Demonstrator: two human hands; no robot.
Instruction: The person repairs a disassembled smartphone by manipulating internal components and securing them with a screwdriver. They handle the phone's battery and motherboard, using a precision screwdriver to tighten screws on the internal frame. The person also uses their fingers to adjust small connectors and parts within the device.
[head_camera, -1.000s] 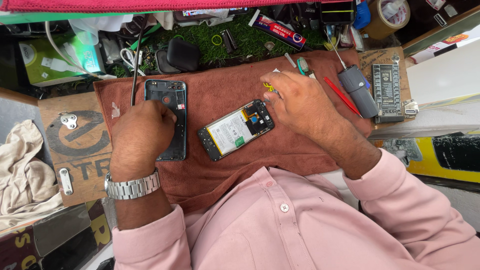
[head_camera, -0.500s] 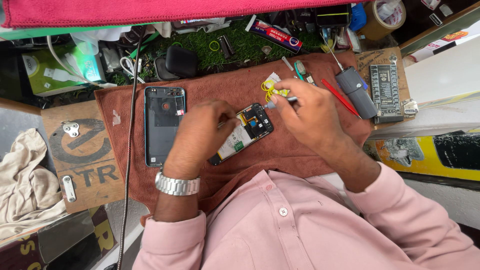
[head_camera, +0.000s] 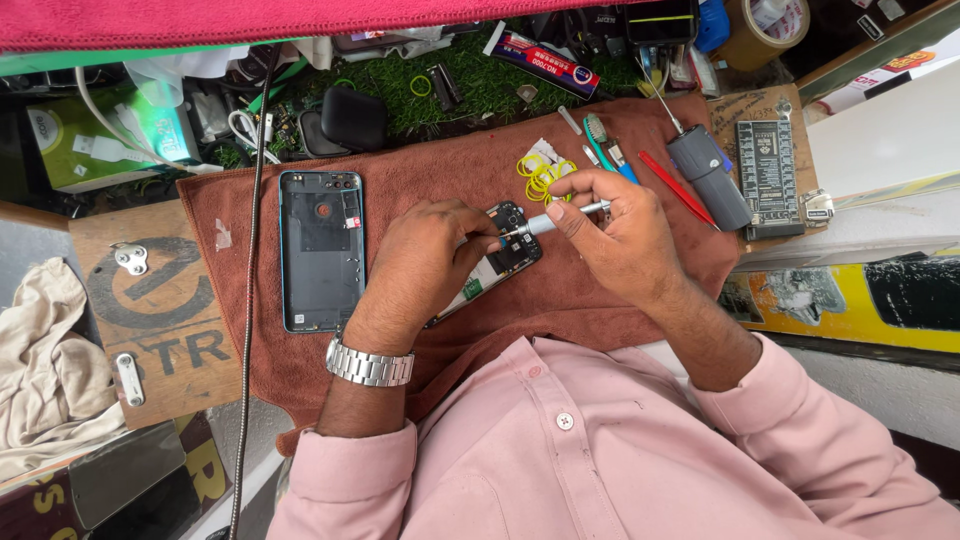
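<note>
A person's left hand (head_camera: 430, 262) presses down on an opened phone (head_camera: 503, 262) at the centre of a brown towel (head_camera: 600, 300), while the right hand (head_camera: 620, 235), at three o'clock from the phone, pinches a small screwdriver (head_camera: 555, 220) whose tip touches it. The detached back cover (head_camera: 320, 250) lies at nine o'clock.

Left hand (head_camera: 425, 262) palm down, fingers curled, pressing flat, metal watch on wrist. Right hand (head_camera: 620, 235) raised beside it, thumb and fingertips pinched together, wrist bent inward. Both forearms in pink sleeves.
</note>
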